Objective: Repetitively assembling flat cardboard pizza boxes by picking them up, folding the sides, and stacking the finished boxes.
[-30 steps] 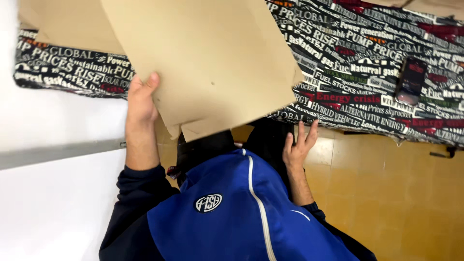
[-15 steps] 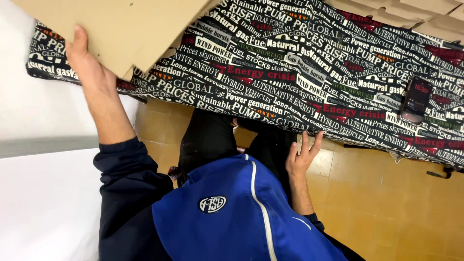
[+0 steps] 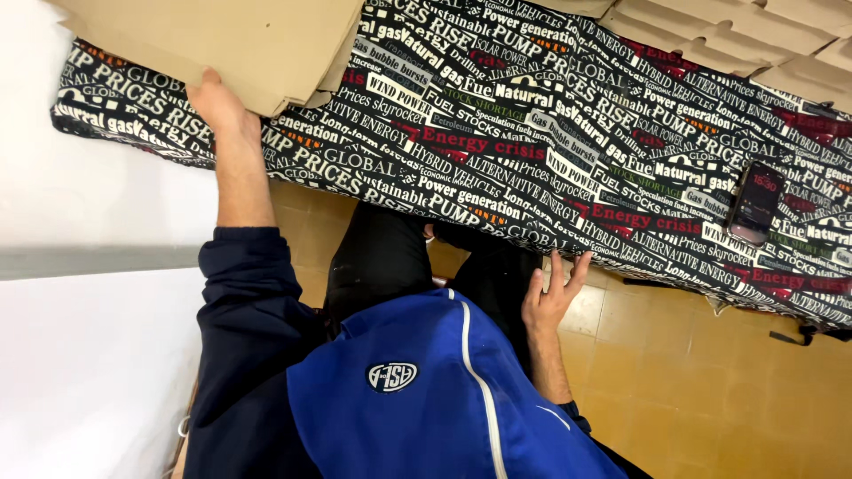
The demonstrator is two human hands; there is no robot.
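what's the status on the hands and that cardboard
Left hand grips flat cardboard sheet at its edge, over the printed tablecloth. Right hand open, empty, at table edge. Phone well clear.

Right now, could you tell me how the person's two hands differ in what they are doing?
The left hand is stretched out and grips the edge of the flat cardboard sheet; the right hand holds nothing. The left hand's fingers are curled on the cardboard, the right hand's are spread open below the table's edge. Both are bare, with dark blue sleeves.
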